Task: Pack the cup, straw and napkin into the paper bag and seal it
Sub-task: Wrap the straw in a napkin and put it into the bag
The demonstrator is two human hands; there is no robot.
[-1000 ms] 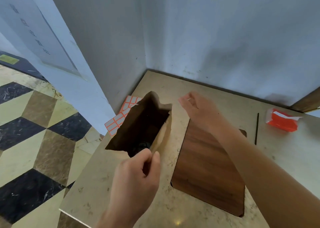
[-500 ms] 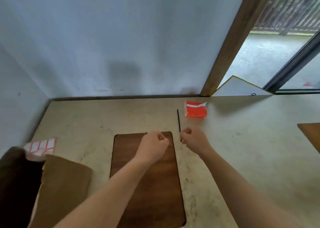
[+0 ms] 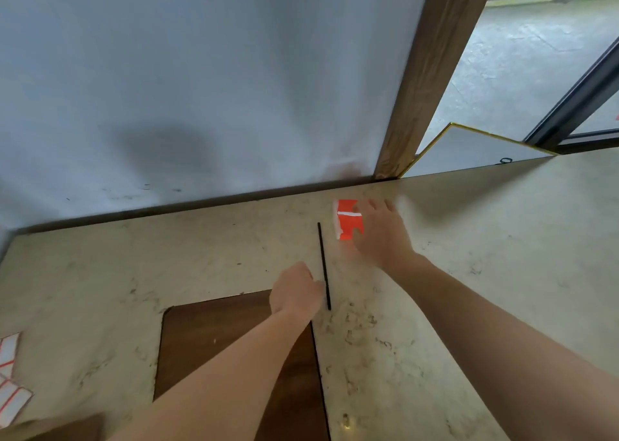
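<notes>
A thin black straw (image 3: 323, 259) lies on the beige stone table. My left hand (image 3: 294, 290) is curled, and its knuckles touch the straw's near end from the left. The straw shows unbroken beside the hand. An orange napkin packet (image 3: 346, 219) lies near the wall. My right hand (image 3: 380, 236), blurred with fingers spread, covers the packet's right edge. Only a brown corner of the paper bag (image 3: 53, 430) shows at the bottom left. No cup is in view.
A dark wooden panel (image 3: 207, 347) is set into the table (image 3: 469, 273) under my left forearm. Red-lined white sticker sheets (image 3: 10, 373) lie at the left edge. A grey wall and a wooden post (image 3: 422, 72) bound the far side.
The view swung right, away from the open bag. My right hand went from the straw's near end to the orange packet. My left hand shifted right until it touched the straw.
</notes>
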